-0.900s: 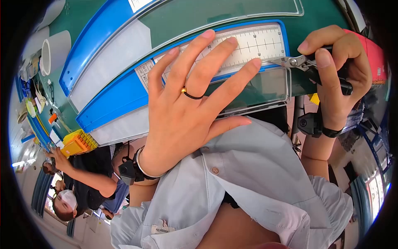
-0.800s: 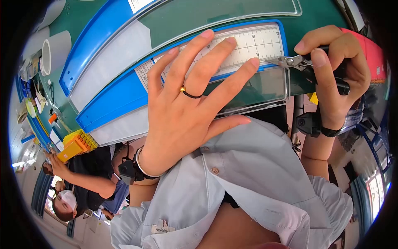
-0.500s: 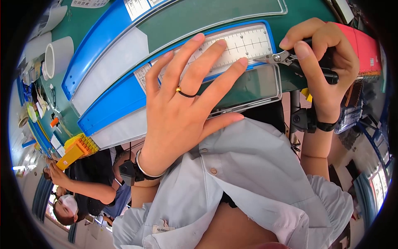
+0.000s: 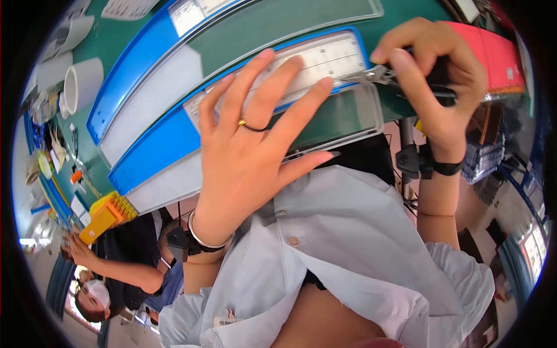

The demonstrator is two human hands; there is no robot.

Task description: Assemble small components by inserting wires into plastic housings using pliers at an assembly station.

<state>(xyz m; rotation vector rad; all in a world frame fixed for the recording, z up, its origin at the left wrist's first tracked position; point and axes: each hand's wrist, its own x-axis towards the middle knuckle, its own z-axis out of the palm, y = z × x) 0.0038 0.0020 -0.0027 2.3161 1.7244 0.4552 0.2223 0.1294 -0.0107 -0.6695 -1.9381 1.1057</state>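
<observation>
My left hand (image 4: 241, 151) lies spread with its fingertips on a marked ruler strip (image 4: 339, 53) in a long, shallow blue case (image 4: 159, 145). A dark cord ring with a gold bead circles one finger. My right hand (image 4: 444, 87) is closed round the black handles of small pliers (image 4: 380, 74). Their thin metal jaws reach the strip's right end, at the case's near corner; the exact contact is too small to tell. The case's clear lid (image 4: 371, 107) stretches along its near side.
Beyond it lies another blue case (image 4: 130, 81) with its clear lid. White rolls (image 4: 84, 78) stand at the far left. A red box (image 4: 487, 58) is on the right. At lower left a masked person (image 4: 133, 261) works beside a yellow block-like stack (image 4: 107, 211).
The whole view has shifted slightly, with the case's right end and my right hand now further left in the picture. Both hands keep the same hold.
</observation>
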